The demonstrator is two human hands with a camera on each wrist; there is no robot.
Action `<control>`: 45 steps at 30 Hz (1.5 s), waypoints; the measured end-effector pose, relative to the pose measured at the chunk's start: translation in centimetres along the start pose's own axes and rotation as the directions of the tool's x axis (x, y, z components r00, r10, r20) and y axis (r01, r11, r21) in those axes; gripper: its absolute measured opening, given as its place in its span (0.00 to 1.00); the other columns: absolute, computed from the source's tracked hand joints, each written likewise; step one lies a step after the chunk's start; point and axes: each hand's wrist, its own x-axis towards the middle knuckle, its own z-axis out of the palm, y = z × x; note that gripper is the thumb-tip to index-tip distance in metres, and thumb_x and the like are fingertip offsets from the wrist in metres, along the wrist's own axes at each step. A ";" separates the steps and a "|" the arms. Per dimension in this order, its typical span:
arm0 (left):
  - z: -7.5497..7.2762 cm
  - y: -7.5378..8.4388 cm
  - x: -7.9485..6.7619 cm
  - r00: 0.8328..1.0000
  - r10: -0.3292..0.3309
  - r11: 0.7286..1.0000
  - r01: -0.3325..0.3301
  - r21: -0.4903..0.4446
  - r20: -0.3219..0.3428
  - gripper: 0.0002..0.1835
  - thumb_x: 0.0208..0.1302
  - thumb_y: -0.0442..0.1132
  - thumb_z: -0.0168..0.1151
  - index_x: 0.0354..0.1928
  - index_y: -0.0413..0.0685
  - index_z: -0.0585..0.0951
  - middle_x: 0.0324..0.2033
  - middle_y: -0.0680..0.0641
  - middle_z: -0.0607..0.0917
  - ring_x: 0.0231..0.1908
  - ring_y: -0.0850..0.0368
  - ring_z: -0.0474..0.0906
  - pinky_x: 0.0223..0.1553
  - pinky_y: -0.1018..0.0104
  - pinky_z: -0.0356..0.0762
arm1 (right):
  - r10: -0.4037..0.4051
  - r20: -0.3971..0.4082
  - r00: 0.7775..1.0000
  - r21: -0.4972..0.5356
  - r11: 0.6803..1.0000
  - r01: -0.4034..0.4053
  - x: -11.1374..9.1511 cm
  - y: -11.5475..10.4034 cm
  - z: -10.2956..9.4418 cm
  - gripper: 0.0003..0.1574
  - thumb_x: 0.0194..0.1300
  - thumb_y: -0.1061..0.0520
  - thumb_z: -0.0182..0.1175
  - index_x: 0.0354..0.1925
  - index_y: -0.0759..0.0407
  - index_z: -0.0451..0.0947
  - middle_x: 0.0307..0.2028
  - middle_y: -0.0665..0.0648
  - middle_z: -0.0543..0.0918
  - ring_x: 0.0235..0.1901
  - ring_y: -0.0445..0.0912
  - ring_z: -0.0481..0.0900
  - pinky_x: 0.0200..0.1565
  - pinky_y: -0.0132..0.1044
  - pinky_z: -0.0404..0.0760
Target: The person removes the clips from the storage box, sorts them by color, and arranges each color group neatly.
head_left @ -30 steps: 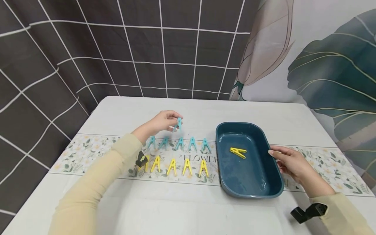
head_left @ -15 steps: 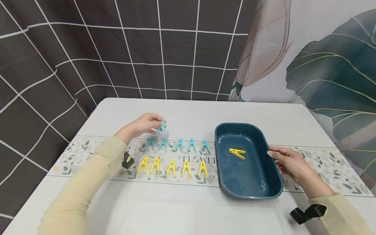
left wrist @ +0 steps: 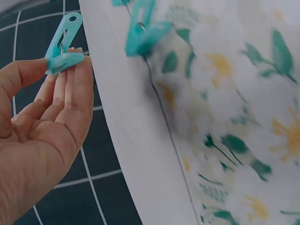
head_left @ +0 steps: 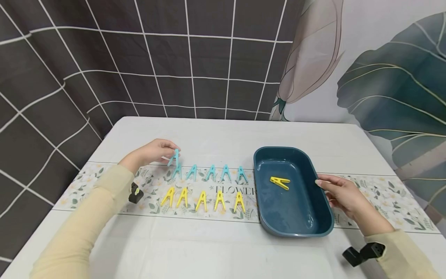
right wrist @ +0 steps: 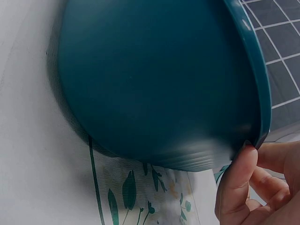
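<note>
My left hand point(head_left: 151, 152) pinches a light blue clothespin point(head_left: 174, 156) between thumb and fingertips, above the left end of a row of blue clothespins point(head_left: 211, 173). In the left wrist view the held clothespin point(left wrist: 64, 40) has its holed handle end pointing up. Nearer to me runs a row of yellow clothespins point(head_left: 201, 201) on the floral strip. At the right, my right hand point(head_left: 343, 195) grips the right rim of a dark blue rectangular basin point(head_left: 294, 215), thumb over the edge. One yellow clothespin point(head_left: 280, 182) lies inside the basin.
A white table point(head_left: 209, 248) carries the printed floral strip point(head_left: 115, 174) across its middle. Behind it hangs a dark grid-patterned cloth point(head_left: 167, 58), with a leaf-printed cloth point(head_left: 393, 93) at the right. Black wrist cameras sit on both sleeves.
My left hand has moved left, carrying the blue clothespin from over the middle of the blue row to its left end. The right hand stays on the basin rim.
</note>
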 end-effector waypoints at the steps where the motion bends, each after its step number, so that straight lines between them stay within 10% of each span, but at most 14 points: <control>1: -0.1 -0.2 -0.1 1.000 -0.008 1.000 0.008 0.005 0.000 0.21 0.69 0.36 0.49 0.60 0.31 0.70 0.60 0.34 0.72 0.58 0.42 0.71 0.60 0.49 0.71 | 0.001 -0.001 1.000 0.000 1.000 -0.001 0.0 0.0 0.0 0.38 0.71 0.45 0.51 0.68 0.68 0.59 0.25 0.42 0.78 0.21 0.38 0.71 0.22 0.29 0.75; 28: 0.0 -3.4 -1.4 0.990 -0.138 0.984 0.141 0.106 -0.038 0.21 0.67 0.35 0.50 0.59 0.30 0.71 0.53 0.34 0.77 0.45 0.54 0.79 0.51 0.59 0.79 | 0.006 -0.005 1.000 0.010 1.000 -0.006 -0.1 -0.1 0.1 0.38 0.71 0.46 0.51 0.68 0.68 0.58 0.25 0.42 0.78 0.21 0.38 0.71 0.22 0.29 0.76; 45: 1.3 -1.1 -1.4 0.977 -0.072 0.982 0.104 0.155 -0.201 0.18 0.70 0.37 0.49 0.56 0.33 0.73 0.51 0.35 0.77 0.48 0.47 0.75 0.52 0.56 0.78 | 0.026 -0.018 1.000 -0.007 1.000 -0.026 0.0 -0.3 0.2 0.38 0.72 0.46 0.50 0.68 0.69 0.58 0.26 0.41 0.78 0.21 0.39 0.72 0.22 0.30 0.76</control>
